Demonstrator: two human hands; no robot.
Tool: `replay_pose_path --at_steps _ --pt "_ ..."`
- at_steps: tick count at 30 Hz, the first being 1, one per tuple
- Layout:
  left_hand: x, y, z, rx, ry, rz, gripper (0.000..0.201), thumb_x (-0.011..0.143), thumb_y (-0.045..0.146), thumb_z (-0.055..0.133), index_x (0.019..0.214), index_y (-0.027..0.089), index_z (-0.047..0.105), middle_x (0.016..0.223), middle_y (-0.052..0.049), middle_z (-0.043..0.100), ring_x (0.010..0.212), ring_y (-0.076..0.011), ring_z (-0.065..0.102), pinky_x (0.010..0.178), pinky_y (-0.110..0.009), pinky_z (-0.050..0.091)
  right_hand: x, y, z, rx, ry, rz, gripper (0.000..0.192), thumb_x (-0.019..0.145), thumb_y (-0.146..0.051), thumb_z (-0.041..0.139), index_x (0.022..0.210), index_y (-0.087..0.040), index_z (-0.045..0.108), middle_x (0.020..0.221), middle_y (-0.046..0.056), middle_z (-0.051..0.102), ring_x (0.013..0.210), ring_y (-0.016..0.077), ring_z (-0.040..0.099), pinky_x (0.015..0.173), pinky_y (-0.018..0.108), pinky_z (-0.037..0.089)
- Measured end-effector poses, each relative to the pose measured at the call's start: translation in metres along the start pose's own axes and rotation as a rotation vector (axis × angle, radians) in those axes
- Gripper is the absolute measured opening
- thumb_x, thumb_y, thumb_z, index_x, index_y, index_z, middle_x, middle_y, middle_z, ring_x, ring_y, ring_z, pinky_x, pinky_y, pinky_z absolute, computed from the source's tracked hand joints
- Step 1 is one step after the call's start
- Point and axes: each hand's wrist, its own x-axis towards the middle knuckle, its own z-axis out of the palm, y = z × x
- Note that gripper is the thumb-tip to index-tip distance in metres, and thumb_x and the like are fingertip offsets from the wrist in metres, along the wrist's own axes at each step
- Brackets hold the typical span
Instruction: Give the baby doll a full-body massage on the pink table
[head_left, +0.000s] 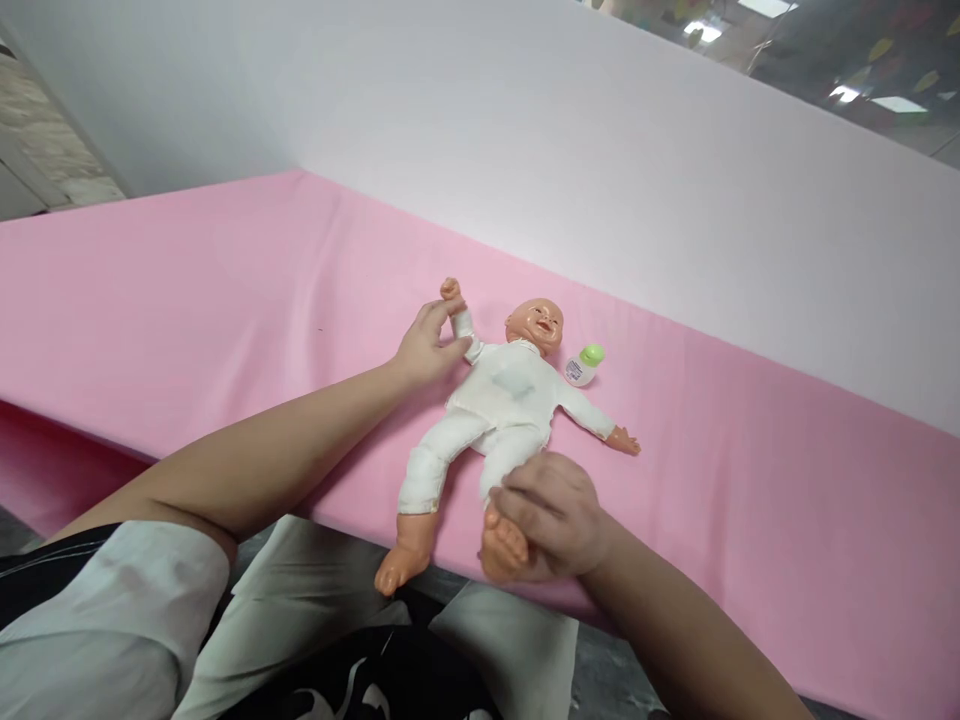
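Note:
A plastic baby doll (504, 400) in a white suit lies on its back on the pink cloth-covered table (225, 290), head toward the far wall and feet over the near edge. My left hand (427, 345) grips the doll's raised arm near the wrist. My right hand (551, 515) is wrapped around one of the doll's legs at the ankle, by the table's edge. The other bare foot (401, 565) hangs free over the edge.
A small white bottle with a green cap (585, 365) lies on the cloth just beside the doll's head. A white wall panel (600, 170) runs along the table's far side. My lap and light trousers (315, 620) are below the near edge.

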Motion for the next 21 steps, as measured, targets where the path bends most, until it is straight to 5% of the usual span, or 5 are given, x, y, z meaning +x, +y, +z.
replay_pose_path --at_steps 4,9,12,16,21 --pt "-0.013 0.02 0.001 0.045 -0.194 0.351 0.062 0.088 0.046 0.067 0.146 0.026 0.062 0.16 -0.013 0.049 0.149 -0.0341 0.049 0.126 -0.051 0.04 -0.002 0.023 -0.009 -0.278 0.175 0.148 0.048 0.084 -0.032 0.075 0.13 -0.03 0.062 0.126 0.012 0.069 0.108 0.0325 0.07 0.091 0.054 0.061" --pt "-0.022 0.031 0.009 0.166 -0.416 0.482 0.06 0.091 0.05 0.067 0.148 0.03 0.065 0.165 -0.011 0.047 0.153 -0.0377 0.043 0.128 -0.057 0.036 -0.013 0.056 -0.002 -0.267 -0.024 0.457 0.053 0.093 -0.025 0.067 0.145 -0.025 0.057 0.146 0.018 0.064 0.131 0.0375 0.065 0.106 0.062 0.058" --pt "-0.022 0.031 0.01 0.175 -0.396 0.433 0.062 0.094 0.053 0.065 0.151 0.028 0.063 0.165 -0.012 0.045 0.155 -0.0379 0.041 0.128 -0.057 0.037 -0.017 0.062 -0.001 -0.225 -0.039 0.458 0.053 0.093 -0.024 0.066 0.145 -0.024 0.057 0.149 0.018 0.062 0.134 0.0371 0.063 0.108 0.062 0.057" --pt "-0.016 0.023 0.009 0.109 -0.266 0.268 0.066 0.096 0.054 0.062 0.153 0.023 0.059 0.165 -0.016 0.041 0.152 -0.0349 0.045 0.126 -0.051 0.042 -0.01 0.049 -0.005 -0.224 0.024 0.264 0.049 0.087 -0.022 0.07 0.135 -0.022 0.062 0.135 0.018 0.067 0.119 0.0354 0.068 0.098 0.058 0.059" --pt "0.006 -0.017 0.015 -0.028 -0.05 -0.086 0.072 0.093 0.048 0.065 0.159 0.026 0.048 0.155 -0.016 0.051 0.136 -0.0331 0.059 0.113 -0.053 0.051 0.002 0.016 -0.006 -0.043 -0.049 0.113 0.036 0.082 -0.027 0.069 0.117 -0.023 0.064 0.105 0.01 0.07 0.088 0.0258 0.066 0.08 0.046 0.059"
